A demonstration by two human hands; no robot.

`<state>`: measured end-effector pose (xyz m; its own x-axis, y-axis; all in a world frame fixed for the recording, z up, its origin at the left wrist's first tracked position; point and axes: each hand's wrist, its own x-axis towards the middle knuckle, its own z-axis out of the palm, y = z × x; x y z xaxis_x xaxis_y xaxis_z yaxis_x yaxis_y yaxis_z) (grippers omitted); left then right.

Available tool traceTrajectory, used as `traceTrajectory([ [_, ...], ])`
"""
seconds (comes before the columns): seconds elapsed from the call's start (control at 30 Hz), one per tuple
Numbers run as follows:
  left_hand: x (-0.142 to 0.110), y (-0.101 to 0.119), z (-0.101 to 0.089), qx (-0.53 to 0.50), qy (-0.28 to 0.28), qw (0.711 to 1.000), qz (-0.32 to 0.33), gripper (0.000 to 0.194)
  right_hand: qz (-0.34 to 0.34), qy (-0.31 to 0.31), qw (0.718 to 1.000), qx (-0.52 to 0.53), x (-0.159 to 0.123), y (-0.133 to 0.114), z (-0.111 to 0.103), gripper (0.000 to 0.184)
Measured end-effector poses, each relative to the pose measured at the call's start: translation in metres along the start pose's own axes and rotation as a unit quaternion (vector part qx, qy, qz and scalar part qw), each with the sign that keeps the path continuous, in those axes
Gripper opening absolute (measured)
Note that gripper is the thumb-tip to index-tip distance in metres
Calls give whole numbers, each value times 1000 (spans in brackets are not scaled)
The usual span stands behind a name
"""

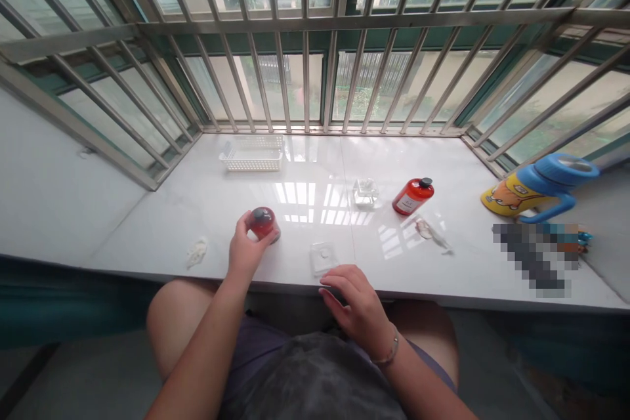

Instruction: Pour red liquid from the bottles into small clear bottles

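Observation:
My left hand [245,251] is closed around a small red jar with a dark lid [263,223], which stands on the white sill [162,223]. My right hand [355,305] rests at the sill's front edge with its fingers loosely spread and holds nothing. Just beyond its fingertips lies a small clear square lid or dish [323,257]. A red bottle with a black cap [412,196] lies tilted further back on the right. A small clear glass container [365,191] stands left of that bottle.
A white plastic basket [253,154] sits at the back near the barred window. A crumpled white tissue [197,252] lies front left. A small wrapper-like item [429,231] lies right of centre. A blue and yellow children's bottle [536,189] lies at the far right.

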<state>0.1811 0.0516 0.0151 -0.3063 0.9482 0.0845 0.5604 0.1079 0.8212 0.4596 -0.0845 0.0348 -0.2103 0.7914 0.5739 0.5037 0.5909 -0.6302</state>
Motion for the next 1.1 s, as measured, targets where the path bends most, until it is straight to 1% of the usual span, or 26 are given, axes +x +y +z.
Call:
traceTrajectory([
  [0.07,-2,3,-2,7,0,1000,24,74,4,-6,1000,11,1,-5,-2,31],
  [0.13,-11,6,-5,8,2,998,69,68,11,-9,1000,24,4,-10,-7,32],
  [0.2,-28,11,-11,3,8,994,114,68,19,-8,999,43,7,-15,-14,33],
  [0.27,-51,17,-17,-3,0,990,140,68,29,-3,997,65,9,-21,-21,35],
  [0.37,-92,27,-27,-8,-54,984,172,65,53,2,994,96,12,-31,-25,39],
  [0.47,-131,34,-34,0,-117,967,225,73,66,-9,991,112,16,-41,-22,47],
  [0.53,-151,35,-35,8,-140,957,253,76,63,-18,991,113,18,-47,-18,52],
  [0.6,-164,34,-35,19,-145,955,257,75,55,-22,992,109,19,-52,-14,47],
  [0.7,-172,31,-33,39,-135,956,258,71,38,-27,995,93,20,-56,-13,35],
  [0.83,-167,33,-32,65,-122,949,285,63,43,-25,995,82,19,-58,-17,36],
  [0.9,-163,37,-33,70,-133,945,291,61,60,-21,994,87,17,-58,-17,35],
  [1.0,-157,42,-36,68,-154,942,291,62,99,-5,990,96,14,-59,-16,32],
  [1.1,-154,43,-39,70,-153,940,298,61,121,6,988,95,11,-60,-13,31],
])
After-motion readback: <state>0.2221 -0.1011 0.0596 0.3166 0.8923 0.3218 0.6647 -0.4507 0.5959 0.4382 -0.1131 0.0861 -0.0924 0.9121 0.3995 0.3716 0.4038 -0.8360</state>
